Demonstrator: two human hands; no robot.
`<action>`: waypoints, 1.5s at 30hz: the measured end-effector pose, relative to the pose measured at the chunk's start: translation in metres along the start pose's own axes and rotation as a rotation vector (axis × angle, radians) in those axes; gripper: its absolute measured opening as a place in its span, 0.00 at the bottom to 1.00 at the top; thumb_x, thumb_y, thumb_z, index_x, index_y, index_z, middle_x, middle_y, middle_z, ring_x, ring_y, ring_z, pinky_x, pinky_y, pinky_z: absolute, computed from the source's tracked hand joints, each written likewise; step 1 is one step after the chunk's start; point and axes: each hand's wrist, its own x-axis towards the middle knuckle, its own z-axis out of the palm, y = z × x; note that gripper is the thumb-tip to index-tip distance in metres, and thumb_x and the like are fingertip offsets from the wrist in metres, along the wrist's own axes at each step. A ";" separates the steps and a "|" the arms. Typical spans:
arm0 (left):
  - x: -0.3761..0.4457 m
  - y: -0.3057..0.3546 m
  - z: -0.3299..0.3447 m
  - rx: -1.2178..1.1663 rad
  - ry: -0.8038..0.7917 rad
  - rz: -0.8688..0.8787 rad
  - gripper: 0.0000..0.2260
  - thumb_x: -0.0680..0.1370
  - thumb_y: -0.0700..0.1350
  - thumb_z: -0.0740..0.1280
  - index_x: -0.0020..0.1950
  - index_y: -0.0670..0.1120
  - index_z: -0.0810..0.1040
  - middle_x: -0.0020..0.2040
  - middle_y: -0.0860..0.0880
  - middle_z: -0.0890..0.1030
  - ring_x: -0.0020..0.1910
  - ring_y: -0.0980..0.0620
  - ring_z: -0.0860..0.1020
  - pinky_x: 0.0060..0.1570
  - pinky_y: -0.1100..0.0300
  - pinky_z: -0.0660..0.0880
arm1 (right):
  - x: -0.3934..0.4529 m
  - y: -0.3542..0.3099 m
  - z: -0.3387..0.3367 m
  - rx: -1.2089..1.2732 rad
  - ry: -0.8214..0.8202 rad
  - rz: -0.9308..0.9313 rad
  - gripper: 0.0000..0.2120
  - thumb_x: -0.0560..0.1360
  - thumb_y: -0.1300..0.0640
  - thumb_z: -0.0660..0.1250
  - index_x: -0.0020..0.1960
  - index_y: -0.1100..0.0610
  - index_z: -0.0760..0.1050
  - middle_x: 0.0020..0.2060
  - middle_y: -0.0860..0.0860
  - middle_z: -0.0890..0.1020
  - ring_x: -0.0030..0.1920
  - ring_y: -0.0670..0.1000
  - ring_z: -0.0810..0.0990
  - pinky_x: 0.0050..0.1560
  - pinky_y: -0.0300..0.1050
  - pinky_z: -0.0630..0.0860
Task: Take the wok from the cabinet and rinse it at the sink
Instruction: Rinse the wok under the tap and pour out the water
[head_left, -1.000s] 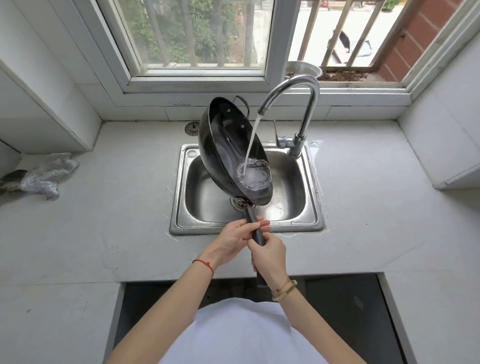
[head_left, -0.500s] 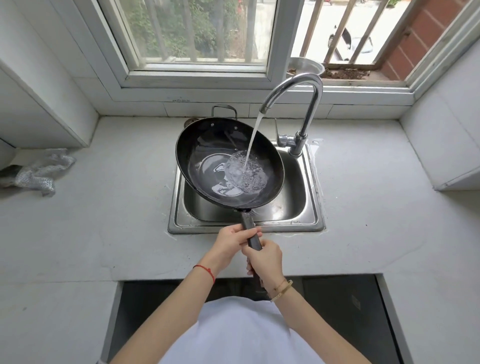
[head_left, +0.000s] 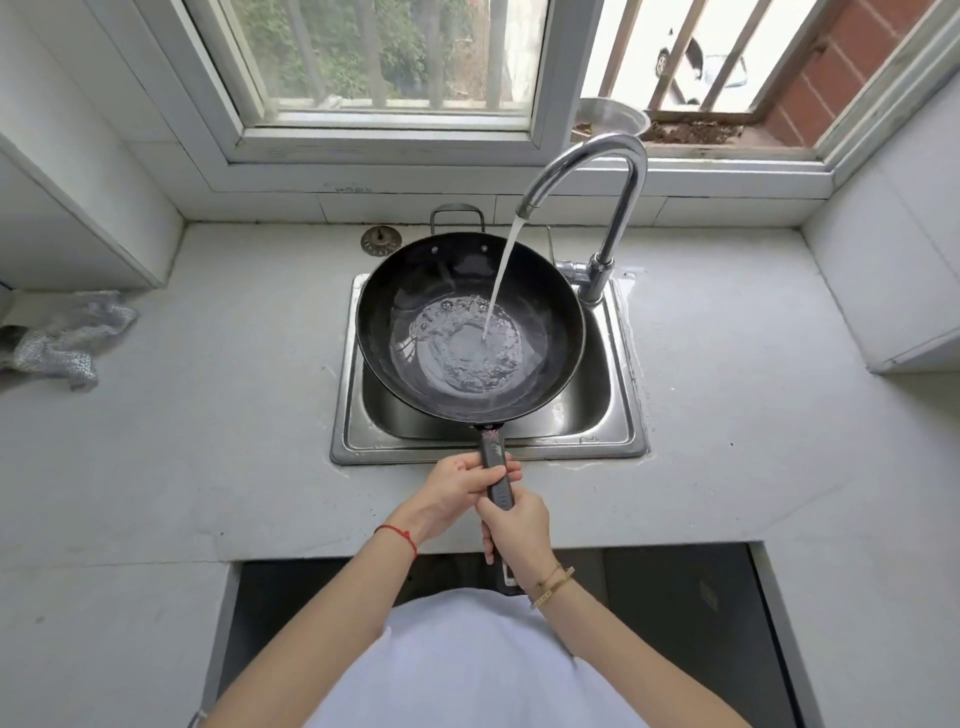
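Note:
A black wok (head_left: 550, 332) is held level over the steel sink (head_left: 618, 431), its long dark handle (head_left: 494, 457) pointing toward me. My left hand (head_left: 457, 486) grips the handle near the sink's front rim. Just behind it, my right hand (head_left: 517, 527) grips the handle's rear part. Water runs from the curved chrome faucet (head_left: 602, 171) into the wok, and a shallow pool with bubbles lies in its bottom. A small loop handle (head_left: 457, 213) sticks up at the wok's far rim.
Pale stone counter (head_left: 208, 415) surrounds the sink. A crumpled silvery cloth (head_left: 62, 343) lies at the far left. A round metal strainer (head_left: 381, 240) sits behind the sink. A metal bowl (head_left: 613, 117) stands on the window sill. Below me the cabinet opening (head_left: 675, 597) is dark.
The wok has swung from steeply tilted on its side to level under the running water, and water now pools in its bottom. Both hands kept their grip on the handle.

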 end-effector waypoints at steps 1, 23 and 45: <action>0.001 0.000 0.000 0.005 -0.005 -0.007 0.09 0.78 0.32 0.65 0.57 0.38 0.79 0.56 0.40 0.83 0.55 0.49 0.83 0.52 0.61 0.80 | 0.000 0.001 0.001 -0.002 0.005 0.007 0.12 0.73 0.58 0.67 0.31 0.57 0.75 0.20 0.53 0.76 0.19 0.54 0.75 0.22 0.45 0.73; 0.002 -0.016 -0.013 -0.017 0.108 -0.057 0.15 0.77 0.30 0.66 0.64 0.34 0.75 0.56 0.41 0.83 0.53 0.51 0.84 0.49 0.63 0.80 | 0.011 0.013 0.006 -0.084 -0.245 0.045 0.10 0.78 0.59 0.63 0.38 0.58 0.74 0.21 0.49 0.77 0.19 0.49 0.77 0.21 0.39 0.74; -0.003 -0.028 -0.015 0.104 0.212 -0.121 0.10 0.76 0.35 0.68 0.56 0.44 0.81 0.54 0.46 0.85 0.57 0.48 0.82 0.61 0.57 0.75 | 0.048 -0.027 -0.055 -0.577 -0.582 -0.014 0.19 0.76 0.42 0.68 0.51 0.59 0.80 0.42 0.52 0.85 0.40 0.50 0.83 0.47 0.43 0.81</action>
